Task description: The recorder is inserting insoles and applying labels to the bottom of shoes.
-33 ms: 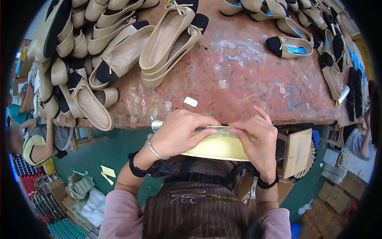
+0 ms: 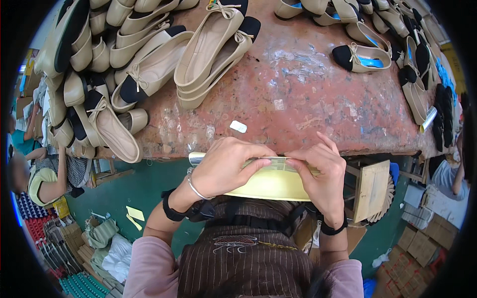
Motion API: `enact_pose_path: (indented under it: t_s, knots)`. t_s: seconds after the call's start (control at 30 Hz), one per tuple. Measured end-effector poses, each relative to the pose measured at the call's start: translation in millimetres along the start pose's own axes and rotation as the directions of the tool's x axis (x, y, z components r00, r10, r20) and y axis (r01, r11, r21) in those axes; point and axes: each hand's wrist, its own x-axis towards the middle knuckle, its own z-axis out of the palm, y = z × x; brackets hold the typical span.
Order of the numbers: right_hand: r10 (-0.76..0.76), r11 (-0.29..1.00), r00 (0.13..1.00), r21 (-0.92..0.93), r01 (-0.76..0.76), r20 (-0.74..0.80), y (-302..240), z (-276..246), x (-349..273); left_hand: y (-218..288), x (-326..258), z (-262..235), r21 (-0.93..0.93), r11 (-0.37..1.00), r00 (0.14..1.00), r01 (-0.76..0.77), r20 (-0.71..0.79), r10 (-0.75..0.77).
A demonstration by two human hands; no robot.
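A curved, pale yellow sheet (image 2: 271, 186) is held between my hands at the table's front edge, close to my apron. Its upper edge carries a clear, shiny strip, and a silver rolled end (image 2: 197, 158) sticks out past my left wrist. My left hand (image 2: 223, 166) is closed, thumb and fingers pinching the strip. Opposite it, the thumb and forefinger of my right hand (image 2: 320, 171) pinch the same edge, while another finger is raised. A small white sticker-like piece (image 2: 238, 126) lies on the table just beyond my hands.
Beige flats with black toes (image 2: 211, 59) are piled on the left of the worn red table (image 2: 308, 119). More shoes (image 2: 365, 58) stand at the right, near a silver-and-yellow roll (image 2: 428, 119). A wooden board (image 2: 371, 191) is below the table's edge. Other people sit at both sides.
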Motion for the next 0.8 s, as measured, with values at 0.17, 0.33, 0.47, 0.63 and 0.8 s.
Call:
enact_pose_path:
  t_s: [0.17,0.33,0.47,0.63,0.8]
  knots:
    - [-0.033,0.999,0.999,-0.029,0.032,-0.04,0.0,-2.2,1.0,0.1,0.3,-1.6,-0.114,0.988,0.994,0.1,0.051,-0.095]
    - [0.041,0.998,0.998,0.056,-0.039,-0.038,2.3,-2.4,-3.2,-1.6,2.2,4.7,-0.087,0.996,0.999,-0.033,-0.042,0.029]
    - [0.057,0.994,0.998,0.094,-0.054,-0.029,4.2,-1.4,-4.3,0.4,3.7,10.7,-0.092,0.996,0.996,-0.021,-0.088,0.012]
    - [0.053,0.994,0.999,0.1,-0.053,-0.005,7.2,-1.2,-6.3,2.1,2.7,11.1,-0.158,0.986,0.995,0.058,-0.068,-0.069]
    - [-0.133,0.965,0.987,-0.24,0.109,-0.088,2.4,2.8,-8.2,1.3,6.3,11.0,-0.256,0.958,0.991,0.126,-0.016,-0.134]
